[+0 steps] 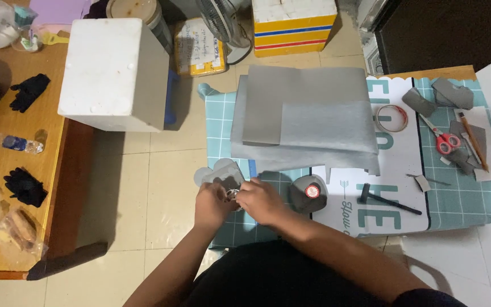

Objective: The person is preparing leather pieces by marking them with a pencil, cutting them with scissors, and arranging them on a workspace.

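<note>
Grey felt piece [227,175] pinched by both hands at the near left corner of the teal grid mat [461,199].

Left hand [211,202] and right hand [261,199] are closed together on it, apparently fitting something small; uncut grey sheets [305,122] lie behind, scissors [443,139] right.

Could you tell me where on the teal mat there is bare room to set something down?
The teal grid mat is bare below the scissors, right of the small hammer. The right edge with grey scraps and the grey sheets are crowded, as is the spot by both hands.
</note>
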